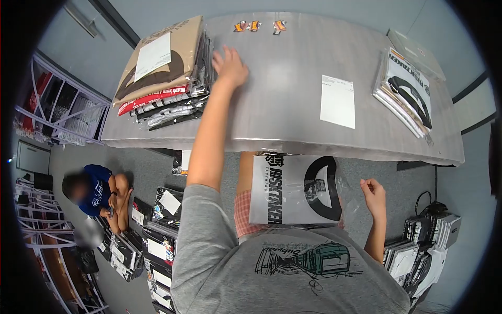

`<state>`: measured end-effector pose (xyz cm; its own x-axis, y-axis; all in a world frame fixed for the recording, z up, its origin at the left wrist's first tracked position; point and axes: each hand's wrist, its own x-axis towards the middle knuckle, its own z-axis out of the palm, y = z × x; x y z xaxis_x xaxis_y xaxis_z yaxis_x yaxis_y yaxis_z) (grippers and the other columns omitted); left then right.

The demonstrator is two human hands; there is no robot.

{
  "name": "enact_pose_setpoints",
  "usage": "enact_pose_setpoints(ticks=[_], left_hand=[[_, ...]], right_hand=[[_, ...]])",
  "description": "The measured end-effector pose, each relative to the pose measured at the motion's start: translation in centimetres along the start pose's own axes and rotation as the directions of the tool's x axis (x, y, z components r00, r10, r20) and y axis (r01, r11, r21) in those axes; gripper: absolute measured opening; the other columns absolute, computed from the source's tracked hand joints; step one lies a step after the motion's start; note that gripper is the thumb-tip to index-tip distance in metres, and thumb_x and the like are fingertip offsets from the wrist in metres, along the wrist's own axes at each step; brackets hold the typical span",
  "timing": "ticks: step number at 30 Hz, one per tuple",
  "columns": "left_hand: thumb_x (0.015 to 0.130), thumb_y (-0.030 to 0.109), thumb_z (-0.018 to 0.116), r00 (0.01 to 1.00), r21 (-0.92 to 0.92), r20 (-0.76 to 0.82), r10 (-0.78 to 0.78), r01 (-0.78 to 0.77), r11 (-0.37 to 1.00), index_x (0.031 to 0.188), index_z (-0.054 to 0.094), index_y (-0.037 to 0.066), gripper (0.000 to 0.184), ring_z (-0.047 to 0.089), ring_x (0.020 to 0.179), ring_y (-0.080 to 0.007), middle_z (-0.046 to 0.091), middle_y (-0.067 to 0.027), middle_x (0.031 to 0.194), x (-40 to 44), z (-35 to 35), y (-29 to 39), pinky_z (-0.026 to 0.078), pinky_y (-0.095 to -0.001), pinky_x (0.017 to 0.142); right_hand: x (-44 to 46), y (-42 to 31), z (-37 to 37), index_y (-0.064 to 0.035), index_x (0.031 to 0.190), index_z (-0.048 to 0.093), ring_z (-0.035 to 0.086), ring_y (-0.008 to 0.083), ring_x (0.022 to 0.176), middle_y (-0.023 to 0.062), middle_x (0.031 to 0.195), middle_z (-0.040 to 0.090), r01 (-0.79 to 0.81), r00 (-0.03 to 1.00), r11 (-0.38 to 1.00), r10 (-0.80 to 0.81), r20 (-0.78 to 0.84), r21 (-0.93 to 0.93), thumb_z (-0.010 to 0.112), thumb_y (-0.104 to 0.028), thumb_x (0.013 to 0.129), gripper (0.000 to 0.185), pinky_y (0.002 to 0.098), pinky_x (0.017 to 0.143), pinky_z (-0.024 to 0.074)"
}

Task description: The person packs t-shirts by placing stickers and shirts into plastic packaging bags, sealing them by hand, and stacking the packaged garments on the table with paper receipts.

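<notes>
My left hand (230, 68) is on the grey table, fingers spread and nothing in them. It is close beside a stack of folded shirts in clear plastic bags. A brown shirt (180, 78) tops the stack, with a white paper slip (153, 57) on it and a red shirt (157, 99) below. Across my lap lies a bagged white shirt (290, 193) with black RISKTAKER print and a black collar. Off its right side, near the loose clear plastic, my right hand (374, 196) is raised with curled fingers. Whatever they may hold is too small to make out.
On the table (272, 104) are a white paper sheet (337, 102), small orange tags (280, 27) and another shirt stack (405, 94). Bagged shirts (159, 246) line the floor at left, where a person (99, 188) sits. More piles (418, 251) stand at right.
</notes>
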<state>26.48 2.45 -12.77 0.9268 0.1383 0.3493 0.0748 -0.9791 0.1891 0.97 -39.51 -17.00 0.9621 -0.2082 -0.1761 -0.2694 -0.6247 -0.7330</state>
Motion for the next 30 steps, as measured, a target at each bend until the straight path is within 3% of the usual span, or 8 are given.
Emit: enact_pose_setpoints(ticks=[2,4,6,8,10,13,15,30], left_hand=[[0.079,0.029,0.051,0.993,0.087,-0.073,0.093,-0.087,0.992,0.125,0.032,-0.005,0.061,0.019,0.126,-0.0408,0.019,-0.025,0.136,0.2,-1.8,0.5,0.017,-0.046,0.103],[0.08,0.029,0.05,0.885,-0.141,-0.419,0.202,-0.283,0.949,0.115,0.045,-0.005,0.049,0.039,0.117,-0.0346,0.043,-0.0267,0.121,-1.6,-3.6,1.8,0.032,-0.0413,0.095],[0.082,0.034,0.05,0.959,-0.417,0.243,0.144,-0.03,0.909,0.1,0.056,-0.003,0.042,0.056,0.095,-0.0296,0.059,-0.0235,0.094,-6.0,-8.0,4.6,0.043,-0.0375,0.08],[0.081,0.042,0.05,0.503,-0.464,0.789,0.353,0.111,0.879,0.087,0.06,-0.002,0.045,0.061,0.074,-0.0282,0.062,-0.0175,0.071,-10.6,-8.1,6.0,0.046,-0.0366,0.067],[0.081,0.049,0.049,-0.011,-0.373,0.928,0.374,-0.095,0.923,0.096,0.058,-0.003,0.055,0.059,0.083,-0.0306,0.061,-0.0206,0.084,-15.1,-7.5,8.5,0.045,-0.0374,0.076],[0.078,0.054,0.05,0.079,-0.414,0.895,0.439,-0.221,0.883,0.107,0.052,-0.004,0.065,0.051,0.101,-0.0331,0.054,-0.0244,0.104,-20.8,-2.3,8.9,0.039,-0.0383,0.087],[0.077,0.058,0.047,0.439,-0.538,0.67,0.599,-0.271,0.799,0.12,0.04,-0.005,0.076,0.034,0.118,-0.0371,0.038,-0.0265,0.124,-22.8,1.0,9.0,0.029,-0.0408,0.098],[0.078,0.054,0.049,0.64,-0.717,0.358,0.68,-0.279,0.639,0.127,0.029,-0.003,0.078,0.029,0.123,-0.0346,0.032,-0.0254,0.13,-20.9,10.1,18.5,0.022,-0.0367,0.102]], right_hand=[[-0.2,1.4,0.1,0.0041,0.072,0.056,0.048,0.0089,0.053,0.0033,0.056,0.053,-0.018,1.0,1.0,0.018,0.022,-0.024,0.056,-0.036,0.082,0.041,0.025,0.051,0.0382],[-1.1,3.2,0.1,0.0045,0.073,0.059,0.053,0.0138,0.053,0.0054,0.058,0.056,-0.162,0.975,0.98,0.177,0.137,-0.117,0.046,-0.051,0.082,0.058,0.0267,0.05,0.04],[-2.4,4.6,0.0,0.003,0.072,0.059,0.055,0.0154,0.054,0.0058,0.059,0.058,-0.326,0.879,0.941,0.337,0.337,-0.092,0.043,-0.057,0.081,0.062,0.0274,0.051,0.0412],[-4.0,5.5,-0.2,0.0015,0.071,0.06,0.056,0.017,0.055,0.0062,0.06,0.059,-0.489,0.722,0.867,0.461,0.517,-0.09,0.04,-0.062,0.079,0.067,0.0281,0.051,0.0424],[-5.5,5.5,0.0,-0.0022,0.073,0.061,0.057,0.0163,0.056,0.0053,0.064,0.06,-0.643,0.569,0.755,0.361,0.739,0.127,0.046,-0.064,0.076,0.063,0.0273,0.054,0.0448],[-6.9,6.4,0.6,-0.0046,0.086,0.058,0.06,0.0162,0.064,0.0058,0.075,0.061,-0.738,0.642,0.519,0.343,0.686,0.432,0.056,-0.044,0.079,0.04,0.0266,0.058,0.0469],[-7.3,5.9,0.9,-0.0049,0.09,0.057,0.06,0.0164,0.068,0.0062,0.079,0.062,-0.709,0.704,0.387,0.349,0.618,0.589,0.059,-0.036,0.08,0.032,0.0263,0.059,0.0473],[-3.7,3.4,-0.3,-0.0016,0.097,0.058,0.055,0.01,0.057,0.0006,0.07,0.057,-0.555,0.831,0.397,0.218,0.512,0.731,0.059,-0.009,0.079,0.019,0.0222,0.052,0.0467]])
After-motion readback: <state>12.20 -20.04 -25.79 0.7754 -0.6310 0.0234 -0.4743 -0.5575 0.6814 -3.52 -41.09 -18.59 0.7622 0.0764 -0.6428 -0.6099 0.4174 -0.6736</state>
